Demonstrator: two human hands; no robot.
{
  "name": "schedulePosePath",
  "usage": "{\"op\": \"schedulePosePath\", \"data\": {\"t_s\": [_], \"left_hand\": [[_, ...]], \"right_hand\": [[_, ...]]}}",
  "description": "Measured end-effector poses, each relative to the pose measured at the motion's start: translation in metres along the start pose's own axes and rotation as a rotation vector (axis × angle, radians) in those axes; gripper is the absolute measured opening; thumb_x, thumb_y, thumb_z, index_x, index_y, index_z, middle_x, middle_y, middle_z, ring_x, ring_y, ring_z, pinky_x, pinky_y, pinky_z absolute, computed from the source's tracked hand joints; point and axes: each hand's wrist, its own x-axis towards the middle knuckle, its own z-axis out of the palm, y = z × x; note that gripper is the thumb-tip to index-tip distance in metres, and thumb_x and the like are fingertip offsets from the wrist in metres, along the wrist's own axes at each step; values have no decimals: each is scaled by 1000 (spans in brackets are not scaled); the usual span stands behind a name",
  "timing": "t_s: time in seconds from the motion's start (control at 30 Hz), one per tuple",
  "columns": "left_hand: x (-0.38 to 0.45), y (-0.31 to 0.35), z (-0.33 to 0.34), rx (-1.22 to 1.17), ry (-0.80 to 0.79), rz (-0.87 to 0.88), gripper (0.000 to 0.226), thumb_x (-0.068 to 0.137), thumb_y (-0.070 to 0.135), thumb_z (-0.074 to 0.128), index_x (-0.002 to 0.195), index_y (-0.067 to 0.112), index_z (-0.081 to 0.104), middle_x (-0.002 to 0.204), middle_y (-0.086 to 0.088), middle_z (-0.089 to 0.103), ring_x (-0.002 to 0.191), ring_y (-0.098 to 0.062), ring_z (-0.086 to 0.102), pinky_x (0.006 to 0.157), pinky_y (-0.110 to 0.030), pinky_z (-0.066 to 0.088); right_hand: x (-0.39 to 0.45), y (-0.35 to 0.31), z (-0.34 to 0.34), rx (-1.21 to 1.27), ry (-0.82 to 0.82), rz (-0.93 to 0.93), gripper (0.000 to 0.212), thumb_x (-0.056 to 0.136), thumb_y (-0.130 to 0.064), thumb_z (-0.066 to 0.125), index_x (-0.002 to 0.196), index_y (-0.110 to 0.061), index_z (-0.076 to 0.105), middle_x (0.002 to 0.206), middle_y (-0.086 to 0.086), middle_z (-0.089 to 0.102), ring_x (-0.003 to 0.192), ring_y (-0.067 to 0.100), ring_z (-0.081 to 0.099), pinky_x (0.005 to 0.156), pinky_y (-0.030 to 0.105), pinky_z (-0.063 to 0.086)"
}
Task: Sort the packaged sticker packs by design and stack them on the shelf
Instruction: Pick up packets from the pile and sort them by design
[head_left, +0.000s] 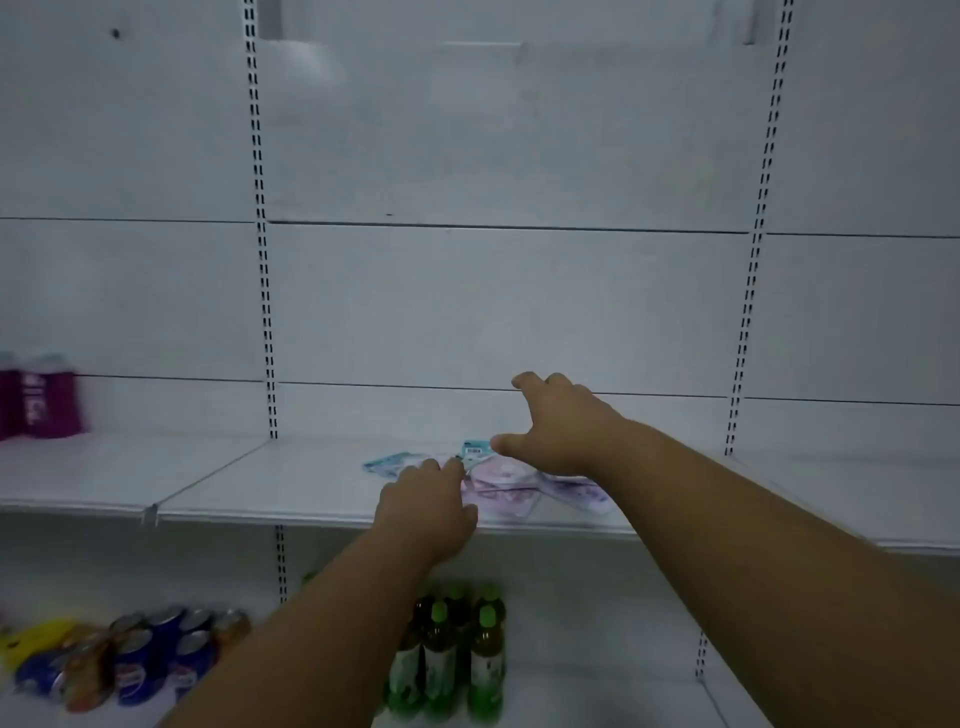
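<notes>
Several sticker packs lie in a loose pile on the white shelf (260, 478). A teal pack (387, 462) lies at the left, another teal pack (475, 448) at the back, pink packs (501, 486) in the middle and a purple-patterned pack (579, 491) at the right. My left hand (426, 509) rests palm down at the pile's left edge, fingertips touching the packs. My right hand (558, 426) hovers over the pile with fingers spread, holding nothing. The picture is blurred, so the designs are hard to read.
Magenta packages (41, 397) stand at the far left of the same shelf. On the lower shelf are green-capped bottles (447, 654) below my left forearm and several blue and orange cans (140, 654) at the left. Slotted uprights (265, 312) divide the white back wall.
</notes>
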Motion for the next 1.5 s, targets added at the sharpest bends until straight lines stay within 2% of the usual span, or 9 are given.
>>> {"op": "schedulePosePath", "data": {"t_s": [0.2, 0.43, 0.57, 0.8, 0.9, 1.03, 1.17, 1.4, 1.5], "left_hand": [[62, -21, 19, 41, -40, -145, 45, 90, 51, 45, 124, 22, 49, 125, -6, 57, 115, -27, 54, 90, -41, 45], [95, -34, 38, -17, -159, -355, 76, 70, 73, 55, 127, 23, 47, 125, -6, 57, 113, -26, 56, 89, -40, 49], [104, -34, 28, -150, -138, -474, 70, 74, 50, 70, 129, 17, 41, 130, -14, 51, 119, -31, 53, 93, -40, 46], [103, -46, -6, -757, 148, -522, 49, 92, 4, 55, 137, 11, 39, 128, -18, 58, 110, -34, 60, 93, -40, 51], [87, -42, -19, -1145, 247, -493, 41, 96, 6, 51, 135, 19, 47, 116, -7, 63, 92, -20, 65, 68, -31, 56], [68, -36, -34, -1334, 304, -380, 21, 99, 10, 49, 103, 23, 65, 91, 2, 71, 68, -9, 66, 44, -16, 49], [62, -36, -35, -1479, 289, -393, 17, 97, 6, 54, 101, 18, 67, 92, -2, 74, 73, -12, 74, 59, -28, 57], [51, -45, -33, -1484, 255, -392, 14, 98, 7, 55, 104, 16, 63, 100, -5, 73, 84, -20, 74, 71, -36, 60], [51, -45, -32, -1510, 243, -392, 15, 98, 6, 54, 100, 17, 64, 98, -5, 74, 84, -20, 74, 66, -33, 59]], "right_hand": [[56, 5, 20, -4, -23, 68, 82, 81, -60, 60, 147, -24, 28, 146, 13, 39, 131, 35, 41, 105, 51, 40], [97, 18, 52, -3, -49, 80, 82, 81, -61, 61, 147, -25, 28, 147, 13, 39, 131, 34, 43, 105, 50, 41], [115, 20, 76, 10, -105, 58, 80, 81, -61, 60, 146, -25, 31, 147, 12, 40, 130, 33, 44, 105, 48, 41], [128, 27, 111, -53, -214, 57, 52, 85, -49, 59, 125, -15, 54, 123, 11, 62, 105, 27, 60, 83, 33, 49], [130, 27, 126, -134, -281, 88, 52, 81, -51, 56, 121, -17, 59, 114, 8, 67, 97, 25, 63, 77, 29, 50], [135, 27, 139, -205, -287, 97, 54, 81, -53, 52, 123, -20, 58, 115, 7, 66, 99, 26, 61, 78, 31, 45], [141, 31, 136, -141, -314, 164, 51, 89, -50, 45, 126, -17, 55, 121, 7, 64, 109, 26, 59, 97, 37, 44], [137, 33, 144, -170, -142, 154, 51, 82, -50, 56, 121, -19, 52, 119, 8, 60, 111, 31, 50, 88, 40, 41], [137, 29, 145, -177, -246, 194, 54, 87, -53, 48, 127, -18, 53, 126, 9, 59, 115, 31, 52, 98, 42, 39]]}}
